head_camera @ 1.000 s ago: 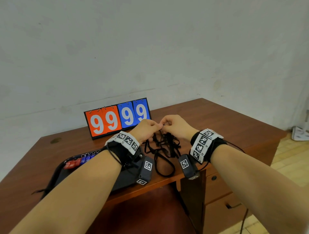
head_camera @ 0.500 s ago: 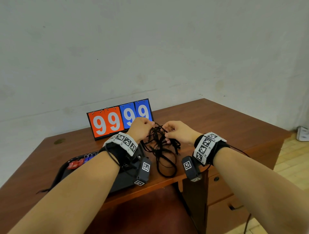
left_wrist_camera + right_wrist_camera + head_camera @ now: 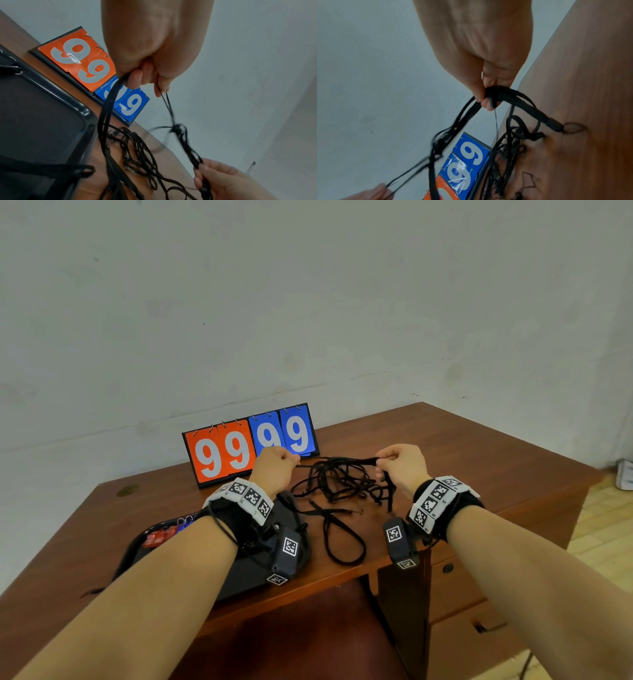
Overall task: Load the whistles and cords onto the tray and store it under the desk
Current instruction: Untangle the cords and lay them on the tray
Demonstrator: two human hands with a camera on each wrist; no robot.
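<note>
Both hands pinch tangled black cords (image 3: pixel 346 481) above the wooden tabletop (image 3: pixel 479 446). The left hand (image 3: pixel 274 470) and right hand (image 3: pixel 402 465) each grip thin woven strands, stretched between them.

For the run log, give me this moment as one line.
left hand: pinches cords | right hand: pinches cords | cords: stretched between hands above desk, tangled | whistles: on tray
</note>
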